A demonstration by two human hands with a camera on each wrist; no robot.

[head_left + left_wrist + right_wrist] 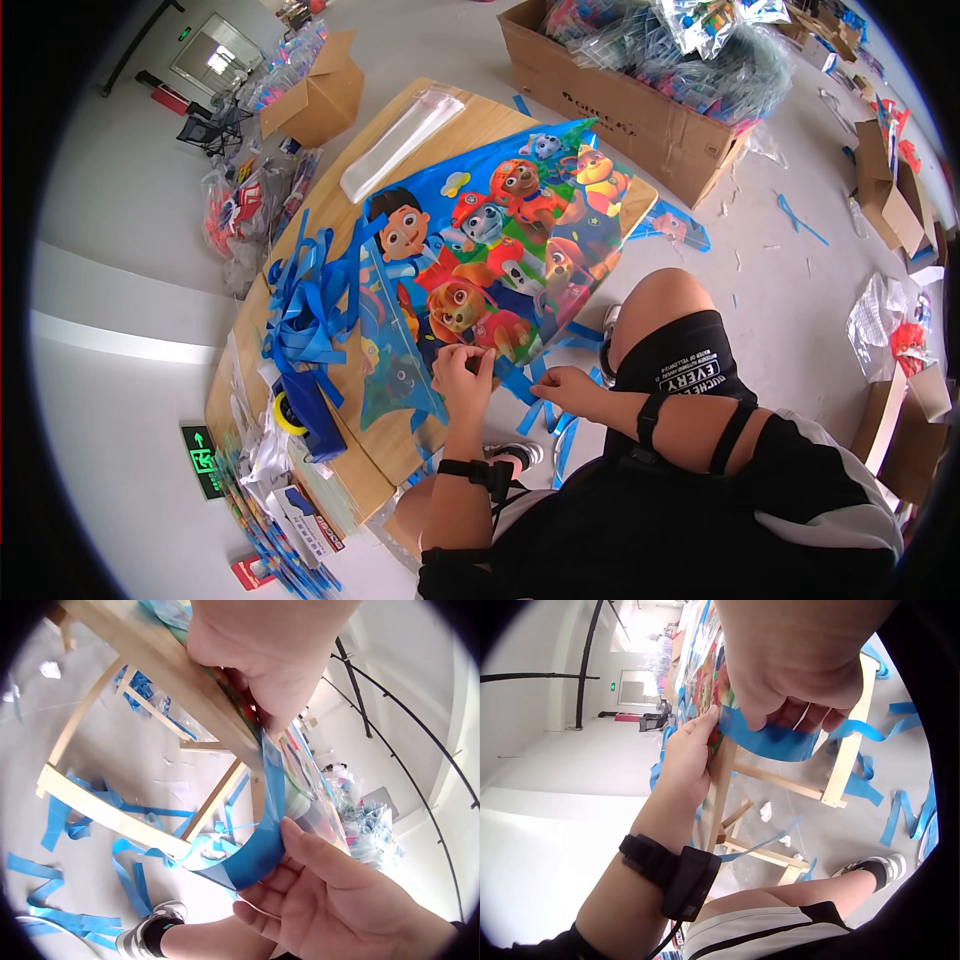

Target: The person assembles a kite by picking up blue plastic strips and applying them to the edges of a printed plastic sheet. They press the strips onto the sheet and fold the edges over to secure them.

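A printed plastic sheet with cartoon dogs (480, 230) lies over the wooden table's near edge. The left hand (465, 380) pinches the sheet's edge together with one end of a blue strip (515, 381). Beside it, the right hand (570, 390) holds the strip between thumb and fingers. In the left wrist view the strip (259, 859) curves down from the left hand (262, 660) to the right hand (330, 892). The right wrist view shows the strip (769, 742) spanning from the left hand (686, 761) to the right hand (795, 667).
A heap of blue strips (310, 300) and a yellow tape roll (288, 412) lie on the table's left side. Clear plastic sleeves (400, 145) rest at its far end. A large cardboard box (620, 120) of wrapped items stands beyond. Blue strips (90, 806) litter the floor.
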